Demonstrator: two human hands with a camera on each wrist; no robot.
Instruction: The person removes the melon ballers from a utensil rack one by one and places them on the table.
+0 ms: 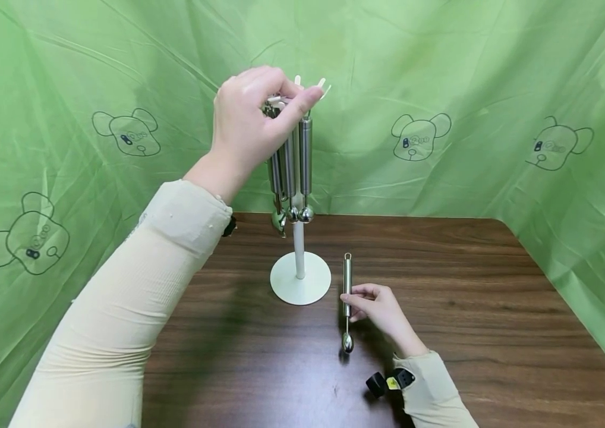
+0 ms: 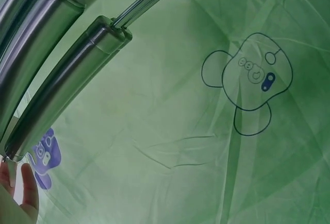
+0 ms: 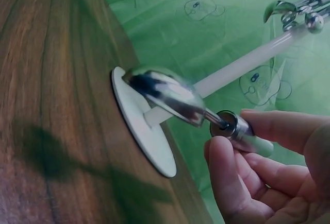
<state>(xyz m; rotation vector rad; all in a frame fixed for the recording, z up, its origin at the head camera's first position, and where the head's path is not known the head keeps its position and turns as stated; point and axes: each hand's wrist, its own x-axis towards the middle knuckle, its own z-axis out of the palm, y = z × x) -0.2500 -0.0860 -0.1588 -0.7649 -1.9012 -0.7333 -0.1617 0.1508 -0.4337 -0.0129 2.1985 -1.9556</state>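
A white stand [image 1: 299,244] with a round base holds several hanging metal utensils [image 1: 305,157] by hooks at its top. My left hand [image 1: 251,116] grips the stand's top among the hooks, with the thumb along the near side; its other fingers are mostly hidden. In the left wrist view, the utensils' steel handles [image 2: 67,90] cross the upper left, close to my fingers [image 2: 30,188]. Right of the base, my right hand [image 1: 383,309] pinches a metal scoop [image 1: 347,285] by its handle. Its shiny oval bowl [image 3: 167,92] points toward me, just above the table.
The dark wooden table [image 1: 468,309] ends at a green cloth backdrop [image 1: 356,53] printed with bear faces. In the right wrist view, the scoop's shadow [image 3: 51,152] falls on the wood. A black wrist camera [image 1: 377,384] sits at my right cuff.
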